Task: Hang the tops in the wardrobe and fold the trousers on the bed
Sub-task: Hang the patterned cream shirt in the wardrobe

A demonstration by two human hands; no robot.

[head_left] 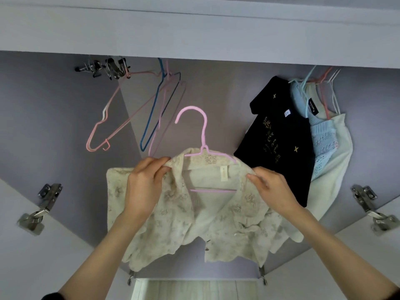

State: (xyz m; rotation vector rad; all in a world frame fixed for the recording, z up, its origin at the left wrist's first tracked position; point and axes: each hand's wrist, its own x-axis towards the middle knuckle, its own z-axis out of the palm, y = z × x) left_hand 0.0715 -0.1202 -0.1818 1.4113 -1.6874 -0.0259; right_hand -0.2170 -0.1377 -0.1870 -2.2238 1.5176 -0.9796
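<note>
A cream embroidered top sits on a pink wire hanger, held up in front of the open wardrobe. My left hand pinches the top's left shoulder by the collar. At the right shoulder, my right hand pinches the fabric over the hanger's end. The hanger's hook is free in the air, below the rail. No trousers or bed are in view.
Several empty hangers, pink and blue, dangle at the upper left beside clip hangers. A black top, a light blue knit and a pale top hang at the right. Open doors with metal hinges flank me.
</note>
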